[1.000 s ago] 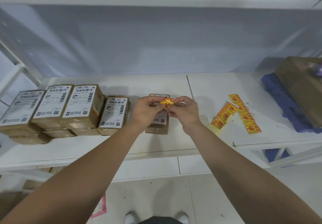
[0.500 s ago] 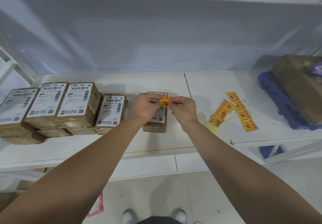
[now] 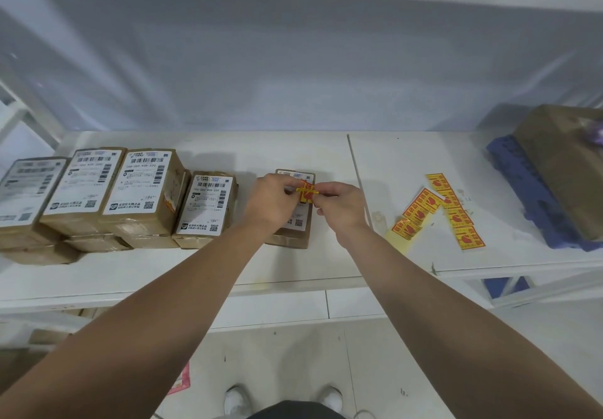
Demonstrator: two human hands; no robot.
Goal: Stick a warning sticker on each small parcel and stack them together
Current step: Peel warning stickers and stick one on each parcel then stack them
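Note:
A yellow-and-red warning sticker (image 3: 306, 192) is pinched between my left hand (image 3: 272, 201) and my right hand (image 3: 341, 206), held just above a small brown parcel (image 3: 295, 232) with a white shipping label. My hands hide most of that parcel's top. To its left stands another small labelled parcel (image 3: 205, 210), and further left several labelled parcels (image 3: 140, 190) sit side by side on lower boxes. Loose strips of warning stickers (image 3: 439, 210) lie on the white table to the right.
The white table (image 3: 293, 265) has a seam running back at the middle. A large brown box (image 3: 567, 170) rests on a blue pallet (image 3: 522, 190) at the far right. A grey wall closes the back. My shoes show on the floor below.
Both hands stayed over the small parcel and turned the sticker from edge-on to more face-up. The view shifted slightly.

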